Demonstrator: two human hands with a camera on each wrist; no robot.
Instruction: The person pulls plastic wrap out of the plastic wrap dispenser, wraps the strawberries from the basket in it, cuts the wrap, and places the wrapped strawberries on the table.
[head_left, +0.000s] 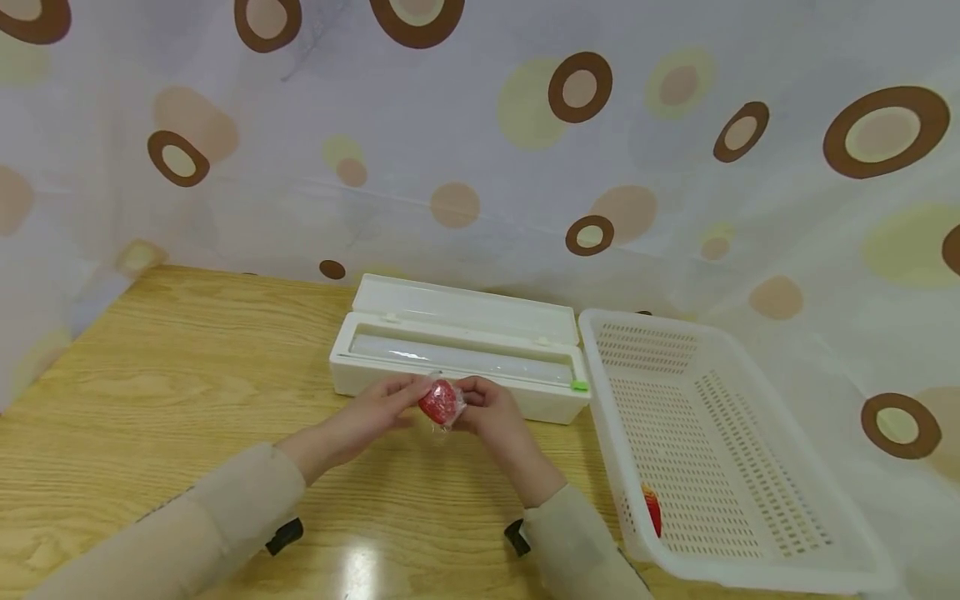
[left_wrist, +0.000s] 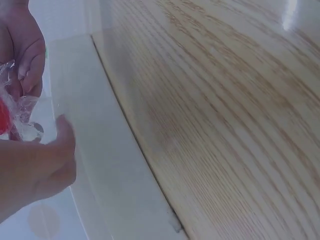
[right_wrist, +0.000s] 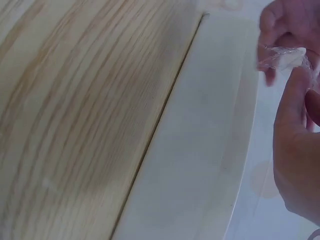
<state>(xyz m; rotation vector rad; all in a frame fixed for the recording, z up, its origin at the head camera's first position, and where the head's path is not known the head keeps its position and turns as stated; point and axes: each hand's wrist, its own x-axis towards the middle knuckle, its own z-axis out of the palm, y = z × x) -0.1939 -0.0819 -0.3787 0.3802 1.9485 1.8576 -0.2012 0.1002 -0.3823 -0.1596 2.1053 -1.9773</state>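
A small red rounded object (head_left: 441,402), wrapped in clear cling film, is held up between both hands in front of the white film box (head_left: 465,340). My left hand (head_left: 384,410) grips it from the left, thumb at its upper edge. From the right, my right hand (head_left: 491,414) pinches the film at its side with curled fingers. Loose crinkled film (left_wrist: 27,110) sticks out between the hands in the left wrist view. In the right wrist view a twist of film (right_wrist: 287,57) spans the fingertips, and the red part is hidden.
The film box's lid (head_left: 465,302) stands open, showing a roll of film (head_left: 457,358) and a green slider (head_left: 579,386). On the right is a white perforated basket (head_left: 675,433) with a red-and-yellow item (head_left: 652,510) inside. A patterned sheet (head_left: 450,150) hangs behind the wooden table (head_left: 187,375).
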